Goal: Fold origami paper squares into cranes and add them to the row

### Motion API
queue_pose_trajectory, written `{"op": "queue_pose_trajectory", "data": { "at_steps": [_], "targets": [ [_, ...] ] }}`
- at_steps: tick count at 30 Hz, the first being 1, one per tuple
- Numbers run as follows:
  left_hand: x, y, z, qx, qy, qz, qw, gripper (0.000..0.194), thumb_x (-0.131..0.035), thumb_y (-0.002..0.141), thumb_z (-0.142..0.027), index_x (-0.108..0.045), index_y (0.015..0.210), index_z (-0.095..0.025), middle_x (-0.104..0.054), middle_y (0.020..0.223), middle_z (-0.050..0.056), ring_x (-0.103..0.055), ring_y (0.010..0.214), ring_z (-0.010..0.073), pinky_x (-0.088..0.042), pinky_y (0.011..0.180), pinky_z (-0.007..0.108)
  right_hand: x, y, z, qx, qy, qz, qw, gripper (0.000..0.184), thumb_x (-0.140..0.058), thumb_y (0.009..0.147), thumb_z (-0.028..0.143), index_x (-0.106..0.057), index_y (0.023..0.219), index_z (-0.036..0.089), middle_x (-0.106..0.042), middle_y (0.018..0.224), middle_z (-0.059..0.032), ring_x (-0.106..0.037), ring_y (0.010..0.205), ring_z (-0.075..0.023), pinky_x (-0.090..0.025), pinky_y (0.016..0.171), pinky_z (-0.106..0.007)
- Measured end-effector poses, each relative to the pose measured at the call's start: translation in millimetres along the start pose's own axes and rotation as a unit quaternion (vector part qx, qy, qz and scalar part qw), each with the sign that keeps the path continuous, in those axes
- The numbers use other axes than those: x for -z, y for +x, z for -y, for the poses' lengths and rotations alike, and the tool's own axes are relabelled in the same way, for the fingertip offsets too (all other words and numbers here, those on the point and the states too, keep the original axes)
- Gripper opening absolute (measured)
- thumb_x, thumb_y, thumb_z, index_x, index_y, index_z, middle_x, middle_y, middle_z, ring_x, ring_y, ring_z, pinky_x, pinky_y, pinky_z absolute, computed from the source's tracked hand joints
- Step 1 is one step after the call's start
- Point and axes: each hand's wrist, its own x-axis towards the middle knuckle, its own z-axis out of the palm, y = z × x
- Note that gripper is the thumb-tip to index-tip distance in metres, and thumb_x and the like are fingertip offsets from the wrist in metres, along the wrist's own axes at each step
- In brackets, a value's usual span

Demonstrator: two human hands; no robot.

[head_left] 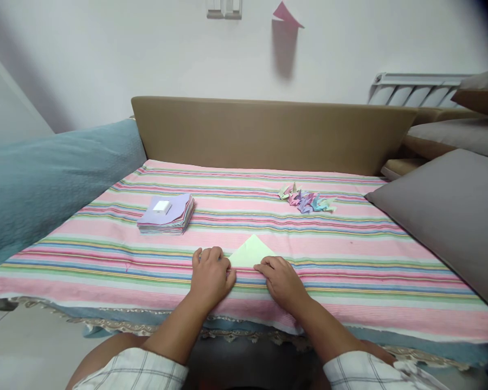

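A pale green sheet of paper (250,252), folded into a triangle, lies on the striped cloth with its peak pointing away from me. My left hand (212,273) is closed at the paper's left corner, fingers curled and thumb by the folded edge; that corner is hidden under it. At the opposite corner, my right hand (282,281) presses the paper with thumb and fingers together, covering its right tip.
The striped cloth (106,260) covers the sofa seat. On the left sits a stack of coloured paper (166,216) topped by a small white box (161,207). Several folded paper figures (305,200) lie at the back right. A grey cushion (447,211) leans at the right.
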Motion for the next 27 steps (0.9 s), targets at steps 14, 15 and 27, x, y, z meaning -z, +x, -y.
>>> {"op": "queue_pose_trajectory", "data": {
  "at_steps": [14,15,27],
  "targets": [
    [0.0,0.3,12.2,0.002,0.009,-0.033,0.999,0.017,-0.05,0.08,-0.025,-0.066,0.085,-0.022,-0.06,0.086,0.005,-0.052,0.086,0.0222,-0.023,0.099,0.049,1.0,0.4,0.0,-0.009,0.006,0.005,1.0,0.044,-0.043,0.076,0.001,-0.063,0.108,0.024,-0.058,0.1,-0.0055,-0.047,0.092,-0.0194,-0.037,0.081,-0.032],
    [-1.8,-1.3,9.1,-0.018,-0.007,-0.029,0.999,0.018,-0.05,0.081,-0.025,-0.066,0.09,-0.024,-0.06,0.088,0.004,-0.052,0.086,0.0215,-0.022,0.1,0.049,1.3,0.7,0.8,-0.009,0.005,0.006,1.0,0.044,-0.043,0.077,0.001,-0.063,0.108,0.024,-0.059,0.1,-0.0053,-0.047,0.092,-0.0194,-0.037,0.081,-0.032],
    [-21.2,-7.1,-21.2,-0.071,-0.032,0.025,0.997,0.041,-0.058,0.074,-0.016,-0.061,0.108,-0.039,-0.055,0.105,0.005,-0.047,0.099,0.0241,-0.019,0.102,0.052,1.2,1.0,2.8,-0.001,-0.012,0.001,1.0,0.041,-0.044,0.08,0.005,-0.061,0.111,0.026,-0.058,0.099,-0.005,-0.047,0.09,-0.0187,-0.037,0.08,-0.03]
  ]
}}
